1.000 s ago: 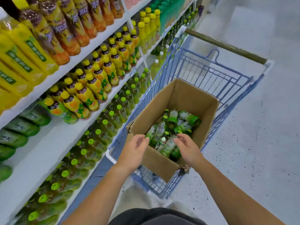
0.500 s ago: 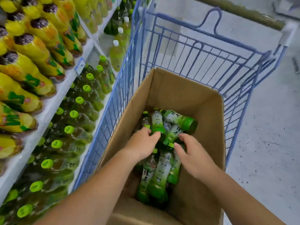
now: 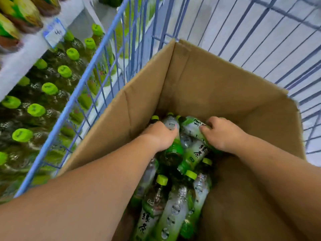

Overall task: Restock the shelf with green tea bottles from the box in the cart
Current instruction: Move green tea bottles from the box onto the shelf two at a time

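Note:
A brown cardboard box (image 3: pixel 217 79) stands in the blue wire cart (image 3: pixel 260 32). Several green tea bottles (image 3: pixel 175 211) with lime caps lie jumbled at its bottom. Both my arms reach down into the box. My left hand (image 3: pixel 160 134) grips one lying bottle (image 3: pixel 172 136) near its clear base end. My right hand (image 3: pixel 221 134) curls round another bottle (image 3: pixel 191 126) with a green and white label. The shelf (image 3: pixel 20 65) on the left holds rows of upright green tea bottles (image 3: pixel 50 94).
The cart's wire wall (image 3: pixel 104 66) stands between the box and the shelf. Yellow and brown drink bottles (image 3: pixel 19 16) lie on the shelf level above. A blue price tag (image 3: pixel 54 33) hangs on the shelf edge. Pale floor shows through the cart at the right.
My head has come much closer to the box. Both hands have gone deeper in and closed round bottles, where before they hovered over and touched the pile.

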A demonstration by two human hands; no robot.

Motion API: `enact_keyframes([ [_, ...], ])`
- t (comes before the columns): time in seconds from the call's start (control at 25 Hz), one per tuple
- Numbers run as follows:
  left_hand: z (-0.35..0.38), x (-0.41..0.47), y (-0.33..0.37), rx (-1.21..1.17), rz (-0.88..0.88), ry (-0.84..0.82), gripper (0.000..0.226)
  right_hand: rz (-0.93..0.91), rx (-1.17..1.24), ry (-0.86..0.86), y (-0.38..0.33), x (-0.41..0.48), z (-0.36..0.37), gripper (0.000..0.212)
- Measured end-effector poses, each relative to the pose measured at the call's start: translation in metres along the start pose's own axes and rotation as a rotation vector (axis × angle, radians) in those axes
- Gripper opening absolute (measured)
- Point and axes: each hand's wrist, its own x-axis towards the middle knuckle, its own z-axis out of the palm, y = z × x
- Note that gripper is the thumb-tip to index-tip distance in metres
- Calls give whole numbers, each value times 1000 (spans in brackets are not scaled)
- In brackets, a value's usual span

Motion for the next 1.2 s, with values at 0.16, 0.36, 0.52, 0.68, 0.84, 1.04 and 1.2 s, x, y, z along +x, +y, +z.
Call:
enact_keyframes([
  [0.16, 13, 21, 6, 0, -81, -72, 83, 55, -52, -95, 6, 26, 6, 50],
  [0.36, 10, 36, 19, -107, -156, -215, 96, 106, 52, -227, 12, 46, 5, 47],
  [0.52, 12, 24, 18, -286, -183, -91, 77, 135, 229, -259, 18, 51, 7, 43],
  [0.68, -1, -5, 15, -698, -191, -46, 46, 62, 296, -186, 11, 52, 23, 23],
  [0.84, -15, -40, 10, -880, -117, -75, 36, 80, 392, -218, 1, 61, 29, 30],
  [1.04, -18, -78, -2, -1011, -68, -111, 26, 194, 704, -347, -7, 49, 35, 55],
  [1.2, -12, -107, -5, -1079, -145, -116, 24, 304, 856, -483, -12, 14, 39, 56],
])
